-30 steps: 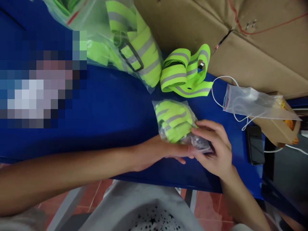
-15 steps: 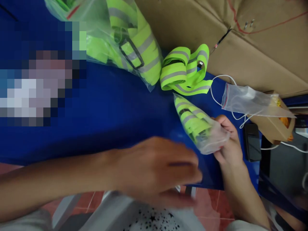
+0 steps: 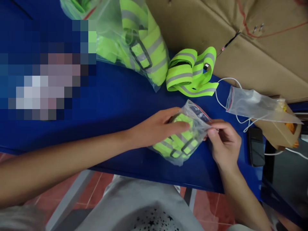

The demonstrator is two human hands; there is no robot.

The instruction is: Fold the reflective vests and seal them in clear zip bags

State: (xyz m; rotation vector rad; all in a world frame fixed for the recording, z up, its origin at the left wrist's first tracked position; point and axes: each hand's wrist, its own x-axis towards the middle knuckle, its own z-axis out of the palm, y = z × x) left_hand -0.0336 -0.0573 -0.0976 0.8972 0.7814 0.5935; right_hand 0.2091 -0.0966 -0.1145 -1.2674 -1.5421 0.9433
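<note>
A small clear zip bag with neon-green reflective straps and black buckles inside is held between both hands above the blue table. My left hand wraps around the bag's body, thumb lying across its face. At the bag's red-lined mouth, my right hand pinches the edge between thumb and fingers. Beyond the hands lies a loose coil of neon-green reflective strap. Left of that coil sits a larger clear bag stuffed with the same straps, a black buckle showing through.
An unfilled clear zip bag lies at right over a white cable, near a brown cardboard box. A black phone rests by the table's right end. Large brown wrapped packages stand behind. A pixelated patch covers the left side.
My left hand has moved forward and taken hold of the small bag. The bag has turned, its mouth now at my right hand's pinch, and the buckles have come into view.
</note>
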